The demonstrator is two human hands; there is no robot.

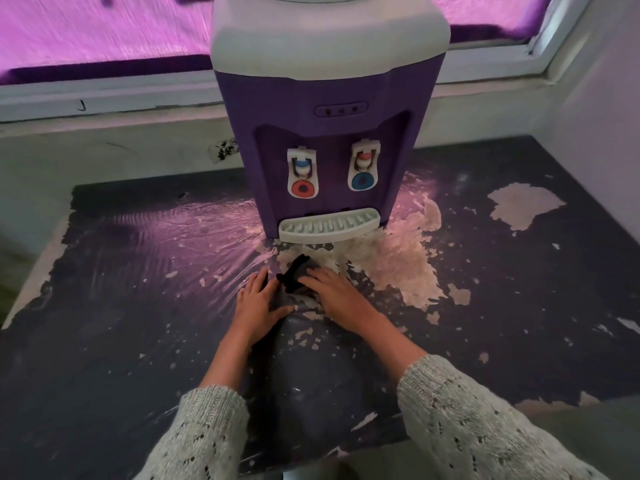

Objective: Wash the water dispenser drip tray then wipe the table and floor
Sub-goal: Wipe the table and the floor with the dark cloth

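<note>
A purple and white water dispenser [325, 133] stands at the back of a dark table [121, 341] with peeling, wet-looking paint. Its pale drip tray [329, 225] sits in place at the dispenser's foot. Just in front of the tray lies a dark grey cloth [294, 277]. My right hand [332, 289] presses flat on the cloth's right side. My left hand [258, 303] lies flat on the cloth's left part, fingers spread. Both sleeves are pale knit.
A window ledge and wall [104, 109] run behind the table, with a pink-lit window above. A white wall [602, 98] closes the right side. Pale bare patches [523, 202] mark the tabletop. The table's front edge is near my arms.
</note>
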